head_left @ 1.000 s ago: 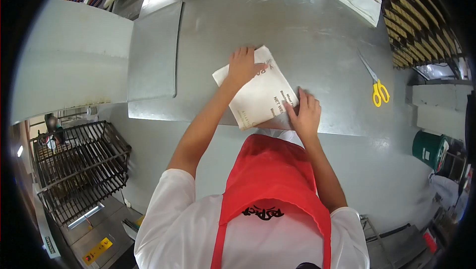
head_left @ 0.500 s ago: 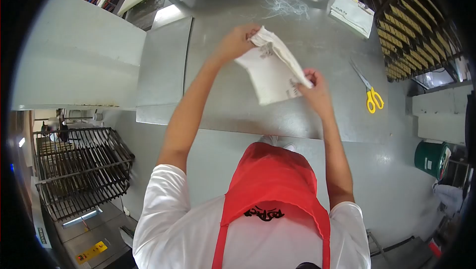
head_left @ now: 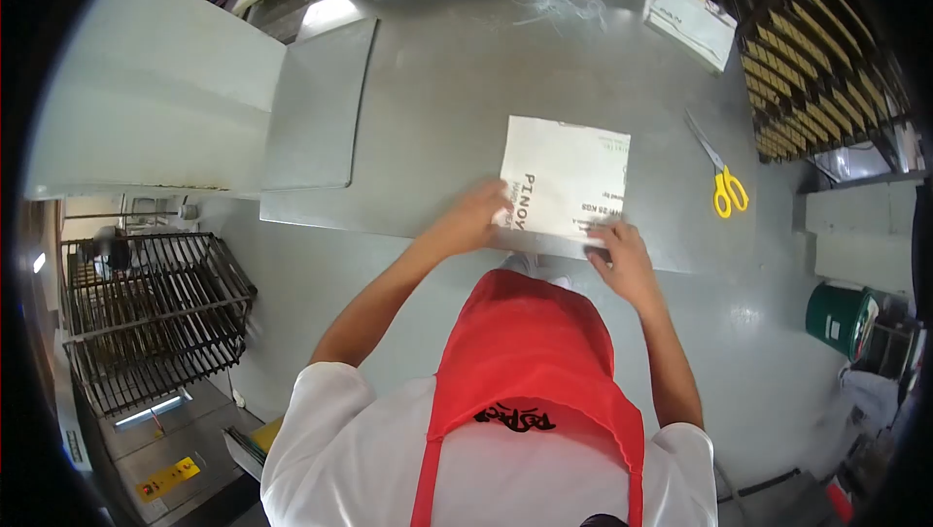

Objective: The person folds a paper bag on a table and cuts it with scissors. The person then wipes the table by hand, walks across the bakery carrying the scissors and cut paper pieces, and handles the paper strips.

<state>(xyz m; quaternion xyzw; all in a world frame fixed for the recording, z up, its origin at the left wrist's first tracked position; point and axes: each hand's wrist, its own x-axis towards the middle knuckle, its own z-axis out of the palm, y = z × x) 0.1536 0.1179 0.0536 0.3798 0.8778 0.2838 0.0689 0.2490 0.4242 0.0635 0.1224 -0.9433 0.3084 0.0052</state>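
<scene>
A folded white sack (head_left: 569, 163) with black print, including "PINOY" and "25 KGS", lies flat close to the front edge of the metal table (head_left: 437, 80). My left hand (head_left: 476, 216) is at its lower left edge, fingers curled on the fabric and slightly blurred. At the lower right corner, my right hand (head_left: 624, 257) has its fingers on the sack's edge, with the thumb below. Scissors with yellow handles (head_left: 729, 192) rest to the right of the sack, blades pointing away from me.
Loose pale threads (head_left: 559, 7) lie at the table's far side. A stack of folded white sacks (head_left: 690, 24) sits at the back right, beside a dark rack (head_left: 826, 51). A flat metal sheet (head_left: 316, 109) lies at the left. A green bucket (head_left: 838, 318) stands on the floor at right.
The folded sack was held up in both hands, tilted above the table. Now it lies flat near the front edge, and both hands have come down and closer to me.
</scene>
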